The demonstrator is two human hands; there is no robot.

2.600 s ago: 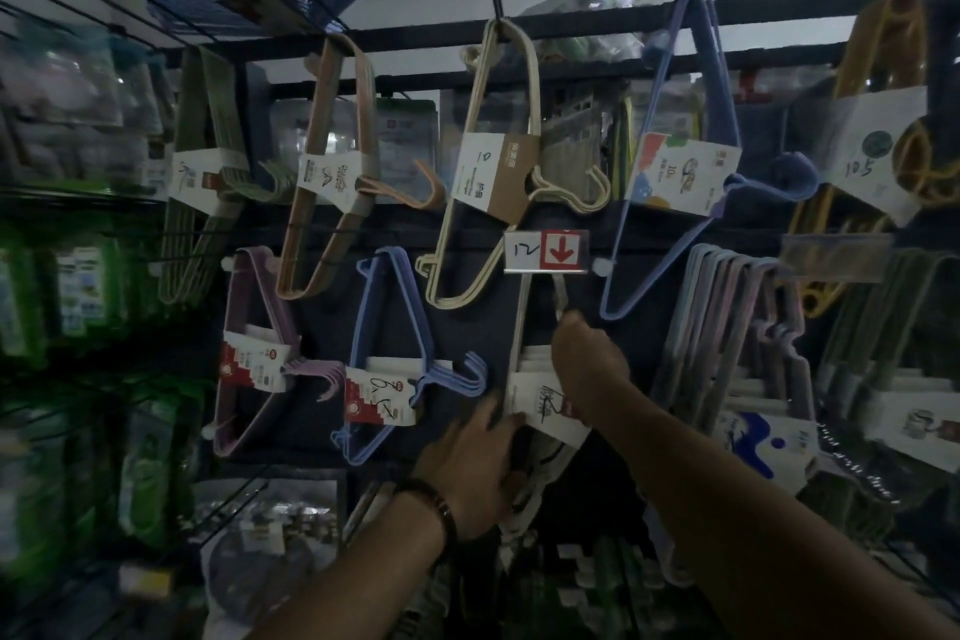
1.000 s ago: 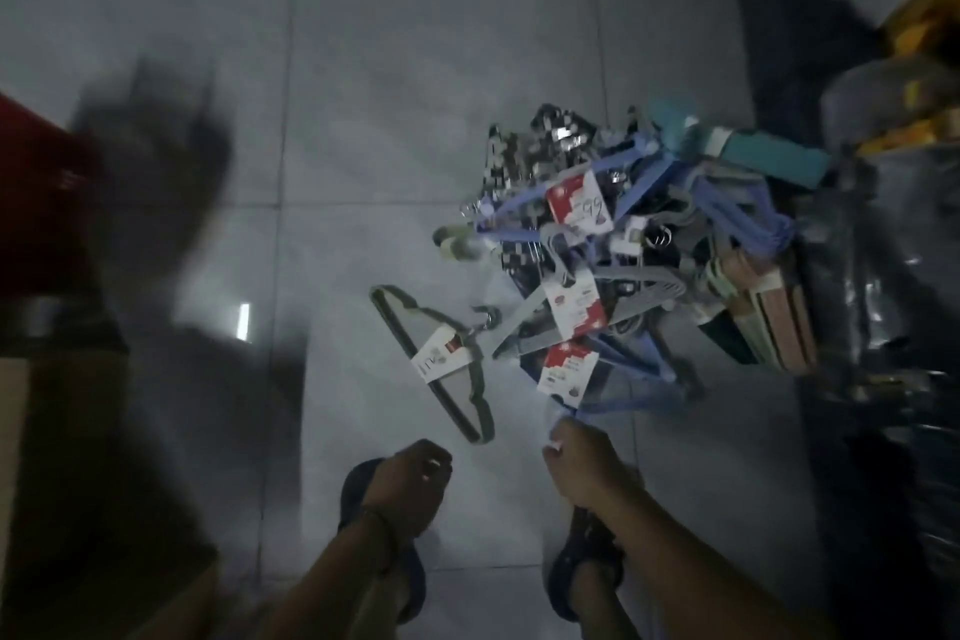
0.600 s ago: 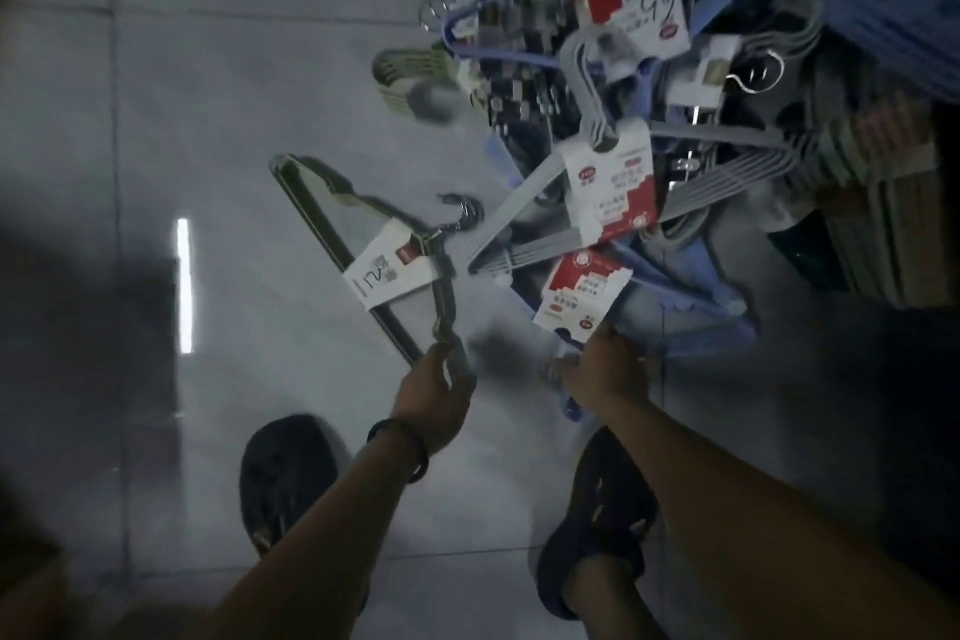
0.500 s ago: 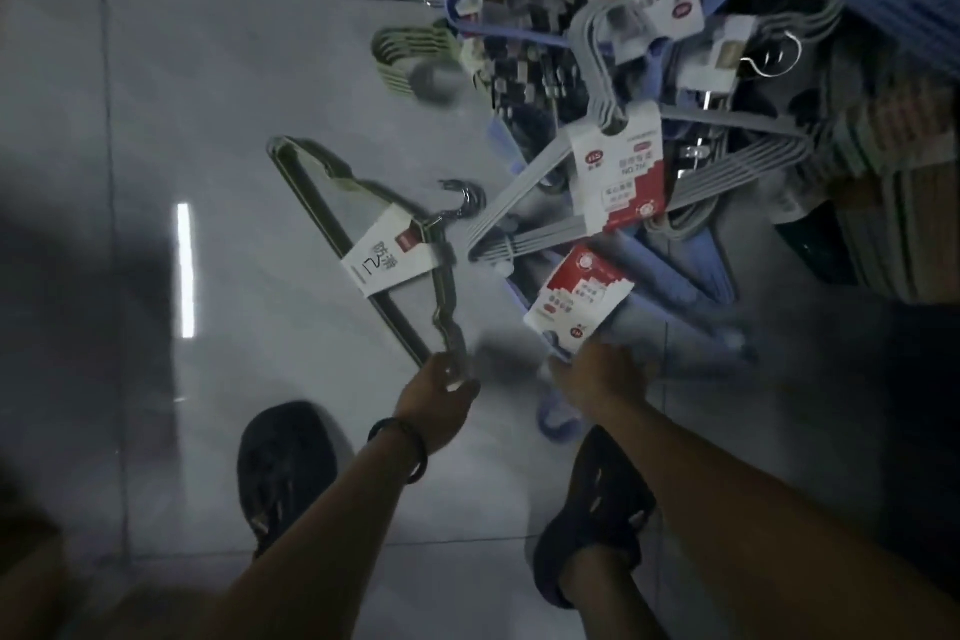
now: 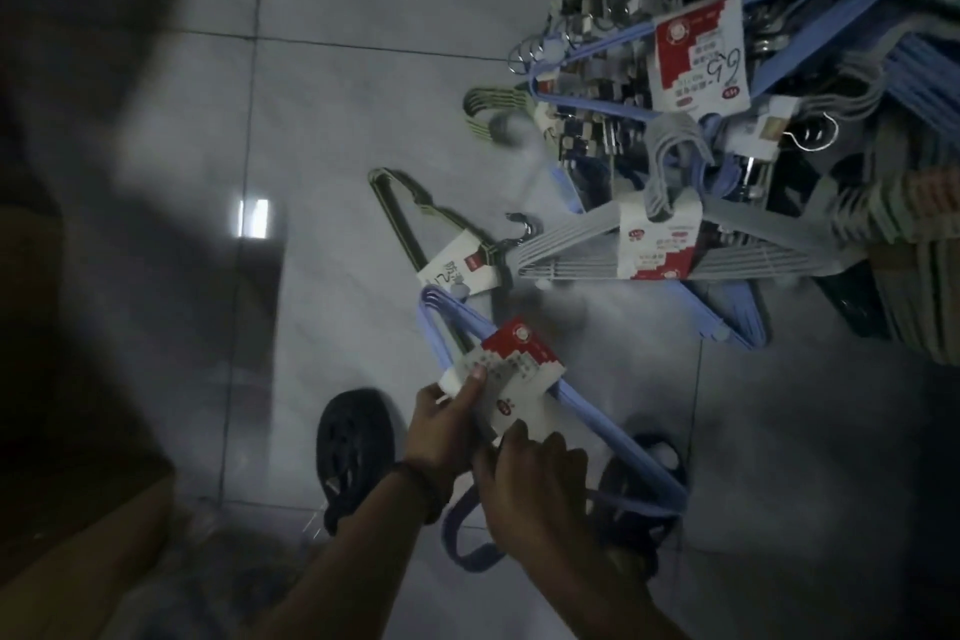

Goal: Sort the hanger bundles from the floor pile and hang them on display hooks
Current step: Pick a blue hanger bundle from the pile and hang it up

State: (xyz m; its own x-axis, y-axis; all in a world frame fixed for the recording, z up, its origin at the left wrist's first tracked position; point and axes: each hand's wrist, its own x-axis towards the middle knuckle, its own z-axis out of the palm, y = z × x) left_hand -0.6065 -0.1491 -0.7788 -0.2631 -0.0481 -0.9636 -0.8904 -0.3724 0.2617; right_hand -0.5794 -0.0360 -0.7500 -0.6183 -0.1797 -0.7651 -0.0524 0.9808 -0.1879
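- Lifted off the floor pile (image 5: 675, 130) since half a second ago, the blue hanger bundle (image 5: 623, 447) is now up in both my grips, on the near side of the pile.
- My left grip (image 5: 441, 431) has let go of the green hanger bundle (image 5: 400, 218) and now pinches the blue bundle's red-and-white label card (image 5: 511, 374), thumb on top.
- My right grip (image 5: 535, 489) is curled round the blue bundle's neck, just beside the card.
- The green hanger bundle lies flat on the floor (image 5: 363, 68), at the pile's left edge.
- A grey hanger bundle (image 5: 571, 250) lies on the pile's near edge.
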